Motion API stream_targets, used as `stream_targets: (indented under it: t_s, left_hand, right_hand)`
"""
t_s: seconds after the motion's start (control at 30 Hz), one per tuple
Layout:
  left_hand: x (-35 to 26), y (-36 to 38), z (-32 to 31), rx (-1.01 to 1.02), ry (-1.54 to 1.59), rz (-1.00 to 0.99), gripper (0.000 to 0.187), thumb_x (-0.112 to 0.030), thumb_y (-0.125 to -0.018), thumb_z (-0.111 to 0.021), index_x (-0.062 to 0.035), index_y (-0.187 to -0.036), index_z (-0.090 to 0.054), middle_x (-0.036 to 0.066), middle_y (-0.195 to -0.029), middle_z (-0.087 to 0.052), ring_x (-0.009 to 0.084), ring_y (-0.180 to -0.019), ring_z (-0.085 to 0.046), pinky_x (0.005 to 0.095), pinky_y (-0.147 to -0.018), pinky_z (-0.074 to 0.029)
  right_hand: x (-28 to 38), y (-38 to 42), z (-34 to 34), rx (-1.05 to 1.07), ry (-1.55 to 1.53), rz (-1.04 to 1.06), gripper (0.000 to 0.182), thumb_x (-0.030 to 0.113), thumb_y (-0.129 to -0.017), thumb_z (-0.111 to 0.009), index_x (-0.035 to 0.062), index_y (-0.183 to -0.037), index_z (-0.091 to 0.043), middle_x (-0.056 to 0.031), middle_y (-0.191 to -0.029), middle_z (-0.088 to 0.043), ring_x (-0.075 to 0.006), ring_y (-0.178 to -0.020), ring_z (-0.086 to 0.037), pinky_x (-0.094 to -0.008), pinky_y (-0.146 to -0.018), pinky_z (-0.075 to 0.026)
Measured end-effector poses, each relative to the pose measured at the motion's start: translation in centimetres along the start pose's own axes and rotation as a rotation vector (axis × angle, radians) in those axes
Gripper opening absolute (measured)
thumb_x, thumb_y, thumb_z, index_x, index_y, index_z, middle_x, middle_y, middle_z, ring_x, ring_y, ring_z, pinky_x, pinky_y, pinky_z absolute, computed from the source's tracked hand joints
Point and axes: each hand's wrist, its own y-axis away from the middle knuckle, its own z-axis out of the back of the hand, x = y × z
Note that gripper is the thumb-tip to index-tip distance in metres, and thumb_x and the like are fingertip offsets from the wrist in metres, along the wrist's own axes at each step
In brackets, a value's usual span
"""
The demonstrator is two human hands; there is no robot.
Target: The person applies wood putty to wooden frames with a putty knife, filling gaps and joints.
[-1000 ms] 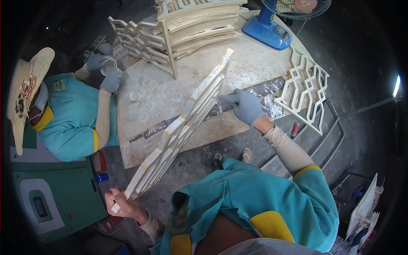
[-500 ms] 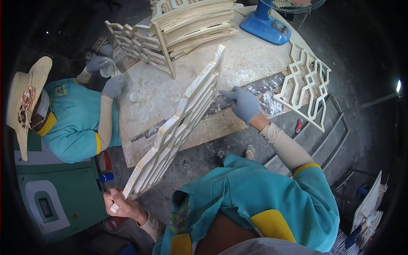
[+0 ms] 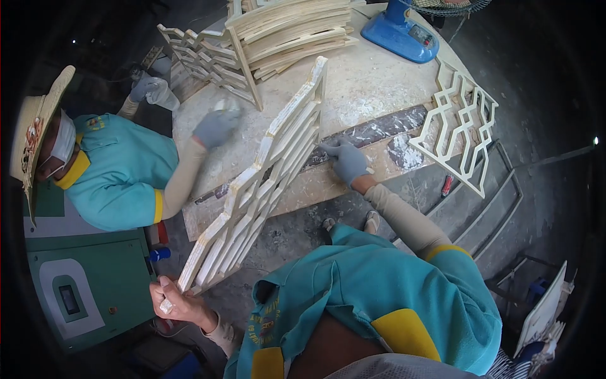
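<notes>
My bare left hand (image 3: 180,303) is wrapped round the lower corner of a pale wooden lattice panel (image 3: 255,183), which stands on edge, slanting up across the table (image 3: 297,201). My right hand, in a grey glove (image 3: 349,163), is close to the panel's right side, its index finger stretched toward it. Whether that fingertip touches the wood is unclear. Beneath the glove lies a dark strip (image 3: 379,131) smeared with white. A second lattice panel (image 3: 464,126) rests flat at the table's right edge.
At the left, a masked co-worker (image 3: 123,164) in a straw hat reaches over the table with gloved hands. Stacked wooden pieces (image 3: 290,38) and an upright lattice (image 3: 211,60) stand at the back, beside a blue fan base (image 3: 401,35). Metal frames (image 3: 499,196) are at the right.
My right hand has moved left and slightly down, nearer the panel. The panel's top has shifted slightly up and left. One of the co-worker's hands has reached further over the table.
</notes>
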Motion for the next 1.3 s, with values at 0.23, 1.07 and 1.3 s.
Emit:
stream_targets:
  t_s: [0.23, 1.07, 1.3]
  left_hand:
    - [0.3, -0.4, 0.5, 0.008, -0.016, 0.019, 0.047, -0.021, -0.095, -0.06, -0.0066, -0.059, -0.034, 0.001, -0.051, -0.033, 0.0094, -0.046, -0.03, 0.0291, -0.046, -0.021]
    - [0.1, -0.2, 1.0, 0.009, 0.011, -0.001, 0.046, -0.02, -0.096, -0.063, -0.0073, -0.061, -0.035, 0.0, -0.052, -0.037, 0.0068, -0.046, -0.03, 0.0263, -0.043, -0.019]
    - [-0.3, -0.2, 0.8, 0.005, 0.013, 0.007, 0.046, -0.02, -0.096, -0.063, -0.0075, -0.061, -0.036, 0.0, -0.053, -0.037, 0.0064, -0.045, -0.03, 0.0257, -0.042, -0.02]
  right_hand:
    - [-2.2, 1.7, -0.1, 0.004, -0.048, 0.047, 0.047, 0.006, -0.088, -0.057, 0.0312, -0.126, -0.069, -0.0145, -0.118, -0.062, -0.0364, -0.101, -0.065, -0.0431, -0.087, -0.053]
    - [1.7, 2.6, 4.2, -0.105, -0.14, 0.17, 0.043, 0.007, -0.087, -0.064, 0.029, -0.123, -0.072, -0.011, -0.082, -0.057, -0.0269, -0.077, -0.061, -0.039, -0.068, -0.049]
    - [4.4, 0.2, 3.0, -0.215, 0.114, 0.216, 0.043, 0.008, -0.088, -0.063, 0.0302, -0.124, -0.07, -0.0097, -0.086, -0.058, -0.0292, -0.078, -0.063, -0.0402, -0.066, -0.051]
